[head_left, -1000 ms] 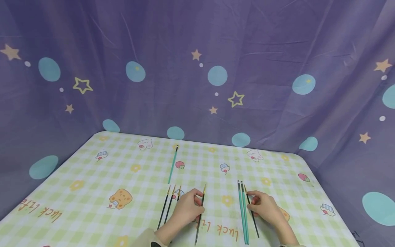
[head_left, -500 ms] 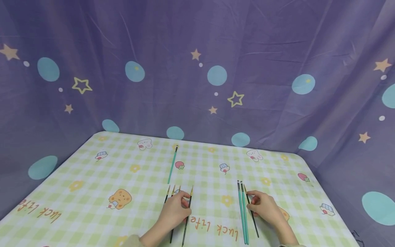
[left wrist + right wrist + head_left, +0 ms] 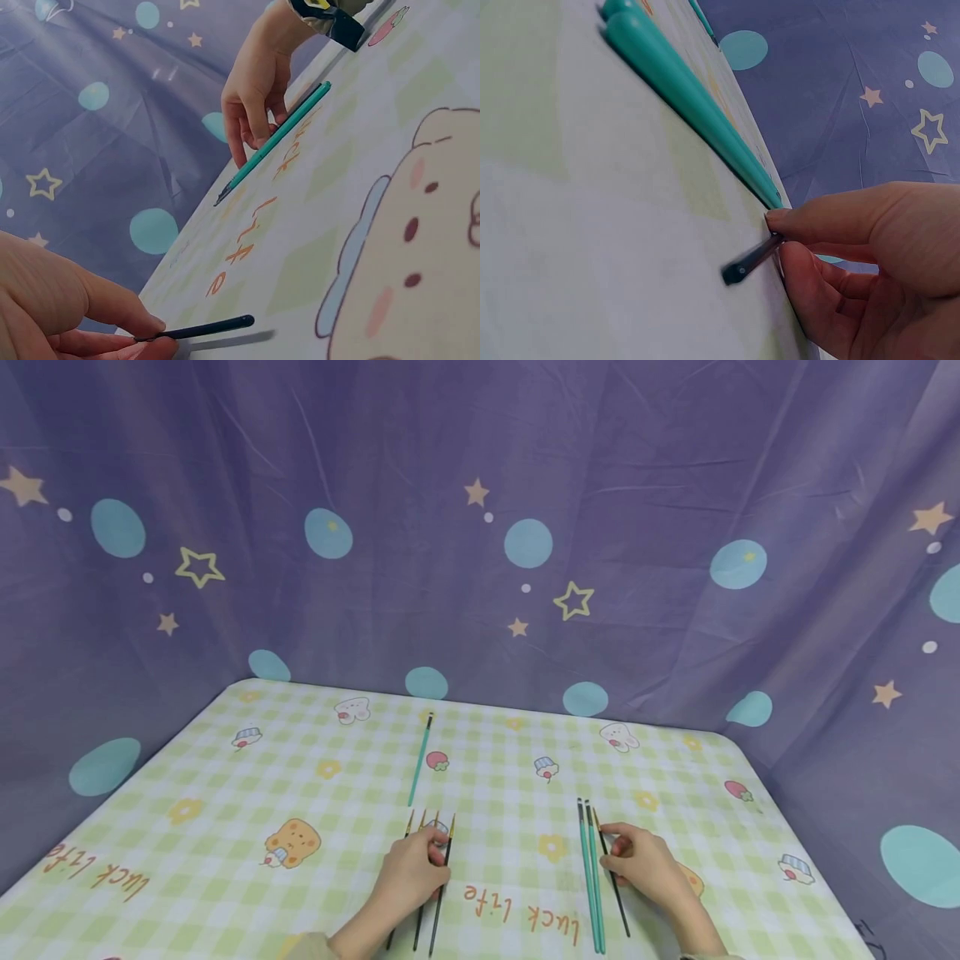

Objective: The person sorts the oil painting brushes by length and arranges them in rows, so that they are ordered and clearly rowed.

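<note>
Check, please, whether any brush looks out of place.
Two do. A teal brush lies alone, away from the teal pair, and a black brush, pinched by the right hand, is beside that pair, apart from the other black brushes.

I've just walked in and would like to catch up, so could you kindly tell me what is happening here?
Over a green-and-white checked tablecloth, a person's left grip pinches a slim black-handled paintbrush with a gold-coloured ferrule, beside three similar black-handled brushes. The right grip pinches another black-handled brush, next to two slim teal-handled brushes. A lone teal-handled brush lies farther back.
</note>
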Available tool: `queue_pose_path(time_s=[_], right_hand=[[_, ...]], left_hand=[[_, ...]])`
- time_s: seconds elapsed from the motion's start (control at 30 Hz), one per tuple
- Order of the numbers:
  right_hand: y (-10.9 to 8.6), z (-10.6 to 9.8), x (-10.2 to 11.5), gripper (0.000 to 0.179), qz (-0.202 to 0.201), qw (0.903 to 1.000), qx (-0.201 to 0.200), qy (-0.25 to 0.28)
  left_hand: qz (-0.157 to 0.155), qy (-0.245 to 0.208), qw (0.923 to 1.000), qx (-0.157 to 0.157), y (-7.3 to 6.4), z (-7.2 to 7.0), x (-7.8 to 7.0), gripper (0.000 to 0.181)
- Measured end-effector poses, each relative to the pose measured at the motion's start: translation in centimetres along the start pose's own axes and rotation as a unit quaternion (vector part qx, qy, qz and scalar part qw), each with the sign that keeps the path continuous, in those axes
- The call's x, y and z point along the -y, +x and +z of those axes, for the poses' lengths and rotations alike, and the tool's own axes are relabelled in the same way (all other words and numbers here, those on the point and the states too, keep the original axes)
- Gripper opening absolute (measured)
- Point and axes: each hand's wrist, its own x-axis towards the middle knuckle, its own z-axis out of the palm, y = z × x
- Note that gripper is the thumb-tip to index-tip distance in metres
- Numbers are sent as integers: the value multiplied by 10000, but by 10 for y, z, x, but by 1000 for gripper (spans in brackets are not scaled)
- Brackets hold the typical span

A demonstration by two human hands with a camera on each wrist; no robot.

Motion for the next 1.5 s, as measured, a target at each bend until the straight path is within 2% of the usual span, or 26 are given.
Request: queue_pose_path(time_s=[0.2, 0.67, 0.9, 1.13, 1.5], right_hand=[[0, 0, 0, 45, -51, 10000, 35, 30], [3, 1, -1, 45, -21, 10000, -26, 9], [3, 1, -2, 45, -31, 10000, -10, -33], [2, 1, -2, 44, -5, 10000, -9, -59], [2, 2, -3, 44, 23, 10000, -17, -28]], left_hand=[[21, 128, 9999, -78, -1, 0, -1, 33], [-126, 113, 9999, -7, 1, 3, -2, 29], [153, 194, 9997, -72, 4, 5, -11, 28], [420, 305, 9987, 7, 11, 18, -29, 22], [588, 80, 9981, 144, 25, 53, -55, 18]])
